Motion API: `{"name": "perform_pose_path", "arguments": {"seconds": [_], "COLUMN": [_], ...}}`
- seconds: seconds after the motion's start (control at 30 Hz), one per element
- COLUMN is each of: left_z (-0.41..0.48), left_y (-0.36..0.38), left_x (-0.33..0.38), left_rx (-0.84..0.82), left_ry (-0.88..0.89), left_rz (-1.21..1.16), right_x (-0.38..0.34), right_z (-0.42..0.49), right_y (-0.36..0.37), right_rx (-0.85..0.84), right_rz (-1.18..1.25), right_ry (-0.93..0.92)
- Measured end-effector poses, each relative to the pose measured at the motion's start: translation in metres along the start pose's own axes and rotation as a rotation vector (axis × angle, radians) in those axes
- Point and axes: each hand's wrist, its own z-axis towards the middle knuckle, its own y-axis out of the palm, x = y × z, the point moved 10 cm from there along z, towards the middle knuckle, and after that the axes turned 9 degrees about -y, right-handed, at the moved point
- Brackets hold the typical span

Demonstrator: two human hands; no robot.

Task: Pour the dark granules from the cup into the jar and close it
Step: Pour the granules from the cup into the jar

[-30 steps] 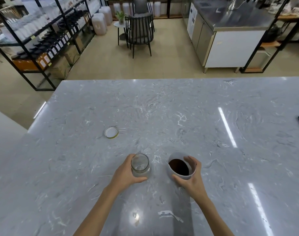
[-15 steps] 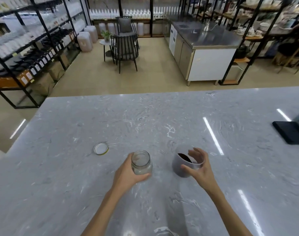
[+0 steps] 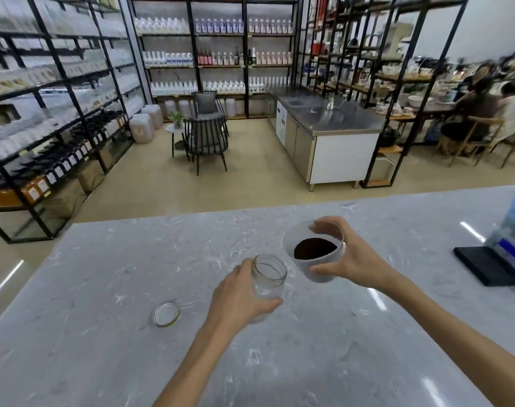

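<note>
An open, empty glass jar (image 3: 268, 279) stands on the grey marble counter (image 3: 109, 265), and my left hand (image 3: 238, 298) wraps around its left side. My right hand (image 3: 348, 258) holds a white cup (image 3: 315, 261) lifted off the counter, just right of the jar and tilted toward its mouth. Dark granules (image 3: 314, 248) fill the bottom of the cup. The jar's round lid (image 3: 166, 314) lies flat on the counter to the left of the jar, inner side up.
A black flat device (image 3: 489, 264) with a blue-and-white pack (image 3: 514, 230) on it sits at the counter's right edge. Beyond the counter are shelving racks (image 3: 59, 98), a chair (image 3: 205, 142), a steel-topped cabinet (image 3: 332, 142) and seated people at the far right.
My right hand has lifted the cup off the counter and tilted it toward the jar. The camera view has swung upward. My left hand stays on the jar; the lid has not moved.
</note>
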Motion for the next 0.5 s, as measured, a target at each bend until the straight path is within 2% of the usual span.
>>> {"name": "perform_pose_path", "arguments": {"seconds": [0.2, 0.37, 0.5], "left_z": [0.015, 0.017, 0.016], "left_y": [-0.060, -0.098, -0.118], "left_x": [0.062, 0.095, 0.116], "left_rx": [0.116, 0.196, 0.240], "left_ry": [0.056, 0.071, 0.095], "left_rz": [0.060, 0.098, 0.137], "right_x": [-0.093, -0.147, -0.177], "right_z": [0.058, 0.088, 0.100], "right_y": [-0.039, -0.057, -0.061], "right_rx": [-0.176, -0.251, -0.291], "right_rz": [-0.353, -0.701, -0.813], "right_ry": [-0.203, -0.378, -0.452]}}
